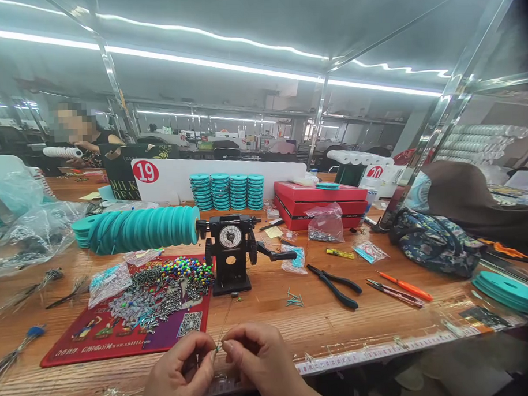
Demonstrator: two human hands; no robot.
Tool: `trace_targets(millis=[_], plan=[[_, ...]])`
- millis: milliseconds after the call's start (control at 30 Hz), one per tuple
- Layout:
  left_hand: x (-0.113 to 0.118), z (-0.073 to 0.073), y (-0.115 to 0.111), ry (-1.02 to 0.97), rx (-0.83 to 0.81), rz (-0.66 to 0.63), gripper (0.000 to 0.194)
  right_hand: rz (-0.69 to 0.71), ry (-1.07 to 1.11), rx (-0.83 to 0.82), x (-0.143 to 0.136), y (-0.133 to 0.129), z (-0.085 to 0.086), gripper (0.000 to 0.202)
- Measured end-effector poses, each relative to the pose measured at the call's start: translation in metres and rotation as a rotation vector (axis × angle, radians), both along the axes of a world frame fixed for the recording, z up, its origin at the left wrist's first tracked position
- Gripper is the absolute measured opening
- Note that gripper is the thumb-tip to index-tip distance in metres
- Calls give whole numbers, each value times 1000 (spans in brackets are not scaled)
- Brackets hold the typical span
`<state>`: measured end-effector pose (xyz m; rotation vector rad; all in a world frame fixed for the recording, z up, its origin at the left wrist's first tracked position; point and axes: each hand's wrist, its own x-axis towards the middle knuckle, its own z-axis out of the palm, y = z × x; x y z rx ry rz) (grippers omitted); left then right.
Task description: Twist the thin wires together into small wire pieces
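My left hand and my right hand are close together at the table's front edge, thumbs and forefingers pinched on a thin line with a tiny green piece between them. The line runs up toward a small dark weight at the foot of a black winding machine with a dial and a crank. Turquoise spools sit in a row on the machine's shaft. Left of my hands, a red mat holds piles of colourful beads and small metal parts.
Black pliers, tweezers, an orange tool and small green tubes lie to the right. Behind are stacked turquoise spools and a red box. A patterned cloth bag is farther right. Another person sits back left.
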<state>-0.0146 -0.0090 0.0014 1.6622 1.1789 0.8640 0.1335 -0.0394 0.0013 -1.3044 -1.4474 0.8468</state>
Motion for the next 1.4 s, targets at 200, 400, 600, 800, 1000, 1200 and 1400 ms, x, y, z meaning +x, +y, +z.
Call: trace_targets(millis=[200,400,600,800,1000,1200,1400], plan=[[-5,6,4,15,-95,-92,17,-15,-437,390,8,5,1,13],[-3,8,6,-98,-233,-142,18,182,-378,407,12,9,5,15],[-1,1,12,-207,-311,-114,23,245,-375,205,18,11,5,14],[5,-13,17,-287,-308,-56,24,316,-433,272,26,17,3,15],[5,-16,16,-254,-272,-71,23,379,-493,290,29,20,9,15],[6,-14,14,-227,-209,-60,21,441,-568,317,33,23,9,19],[7,-10,12,-237,-234,-77,25,361,-625,401,29,22,9,20]])
